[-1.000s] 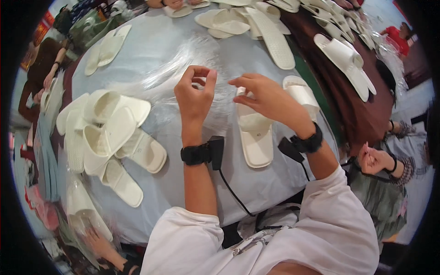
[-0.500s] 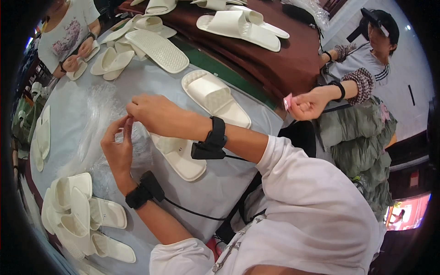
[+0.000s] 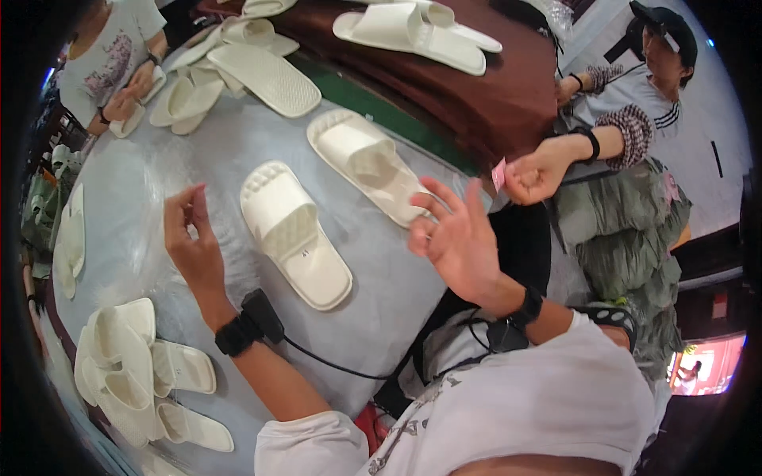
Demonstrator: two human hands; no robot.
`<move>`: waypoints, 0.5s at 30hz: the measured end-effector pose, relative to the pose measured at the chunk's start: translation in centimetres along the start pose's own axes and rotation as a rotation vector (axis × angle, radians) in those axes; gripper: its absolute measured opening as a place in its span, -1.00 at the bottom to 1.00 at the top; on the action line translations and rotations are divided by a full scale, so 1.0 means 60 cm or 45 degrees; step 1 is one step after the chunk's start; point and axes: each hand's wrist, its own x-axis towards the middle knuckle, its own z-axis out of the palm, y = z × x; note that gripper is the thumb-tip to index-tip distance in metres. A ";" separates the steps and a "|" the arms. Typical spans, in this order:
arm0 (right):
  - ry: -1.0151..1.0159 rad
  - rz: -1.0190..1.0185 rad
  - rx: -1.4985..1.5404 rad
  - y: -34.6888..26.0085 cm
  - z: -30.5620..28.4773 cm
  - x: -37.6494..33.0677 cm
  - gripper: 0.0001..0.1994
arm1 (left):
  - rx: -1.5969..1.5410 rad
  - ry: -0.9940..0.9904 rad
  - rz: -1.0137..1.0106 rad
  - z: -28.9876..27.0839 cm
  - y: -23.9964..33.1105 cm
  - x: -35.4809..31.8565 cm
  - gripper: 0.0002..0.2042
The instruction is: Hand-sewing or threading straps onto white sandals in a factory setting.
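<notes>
"Where white slippers (image 3: 143, 365) lie heaped on the tabletop (image 3: 389, 309), what of the left hand (image 3: 196, 252)?"

"Raised, up and right of them; thumb and fingers curled close. Can't tell whether they pinch anything."

"Rightward?"

"Middle slipper (image 3: 302, 234) flat, second slipper (image 3: 349, 143) near it; right hand (image 3: 460, 246) overlapping its heel, fingers loosely spread, contact unclear."

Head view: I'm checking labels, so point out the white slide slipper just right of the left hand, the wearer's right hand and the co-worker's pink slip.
White slide slipper (image 3: 282, 213): head view, on its strap.
Right hand (image 3: 462, 250): head view, mid-hand.
Pink slip (image 3: 499, 174): head view, its middle.
</notes>
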 end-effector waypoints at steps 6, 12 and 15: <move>0.273 -0.358 0.058 -0.033 -0.019 -0.009 -0.40 | -0.148 -0.088 -0.071 0.016 0.009 -0.005 -0.87; 0.276 -0.449 0.085 -0.018 -0.016 -0.013 -0.63 | -0.243 -0.175 -0.163 0.009 0.008 -0.008 -0.75; 0.153 -0.454 0.002 -0.003 -0.002 0.002 -0.65 | -0.317 -0.179 -0.241 0.015 0.015 -0.004 -0.71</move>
